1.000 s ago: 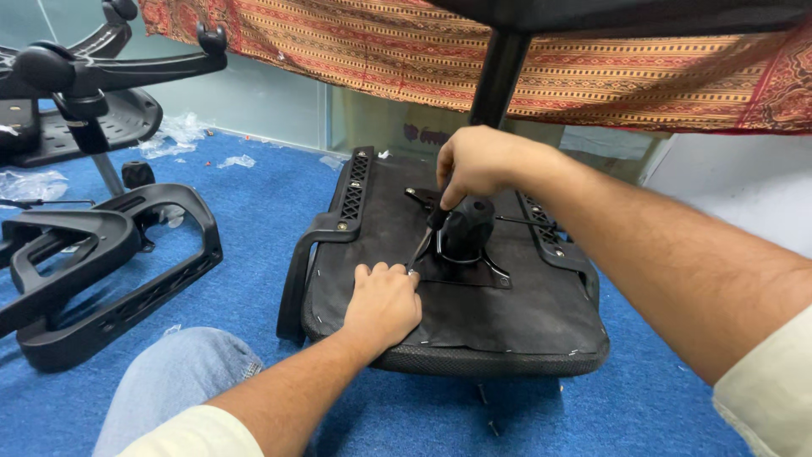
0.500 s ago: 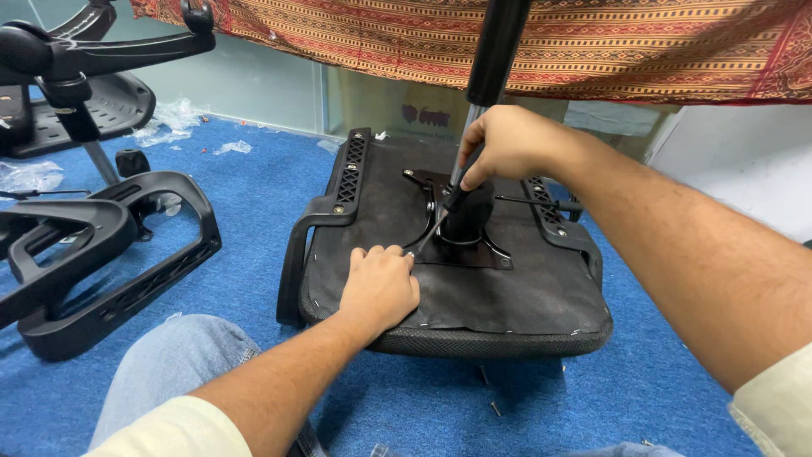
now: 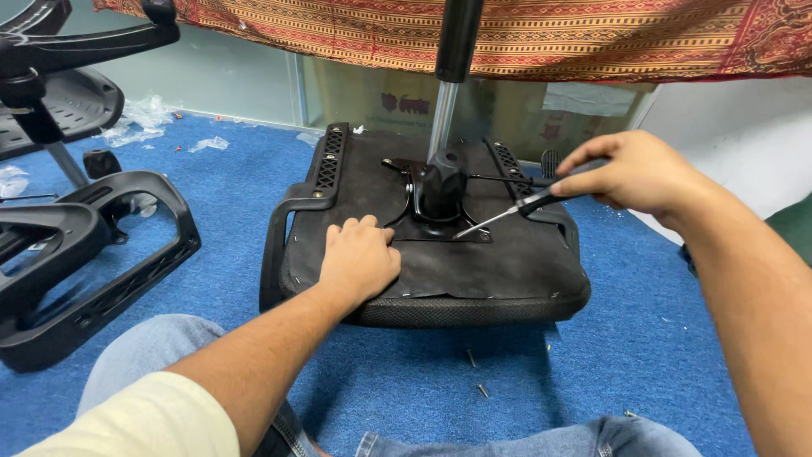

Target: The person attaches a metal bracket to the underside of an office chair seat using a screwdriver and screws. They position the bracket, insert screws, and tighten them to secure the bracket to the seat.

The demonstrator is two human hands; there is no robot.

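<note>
Since the earlier frame my right hand (image 3: 634, 173) has pulled off the mechanism to 3 o'clock, fingers clamped on a black-handled steel screwdriver (image 3: 516, 210), tip at the plate edge. Left hand (image 3: 359, 258) lies flat, fingers together, holding nothing, pinning the upturned black fabric-covered chair seat (image 3: 507, 262) on the blue carpet (image 3: 660, 338). Seat judged heavy, stiff; best hold is the 9 o'clock plastic side rail (image 3: 279, 228). Screwdriver is slim and rigid.

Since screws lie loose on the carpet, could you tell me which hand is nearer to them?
Left. The left hand rests flat on the seat underside just above the screws; the right hand holds a screwdriver farther up.
</note>
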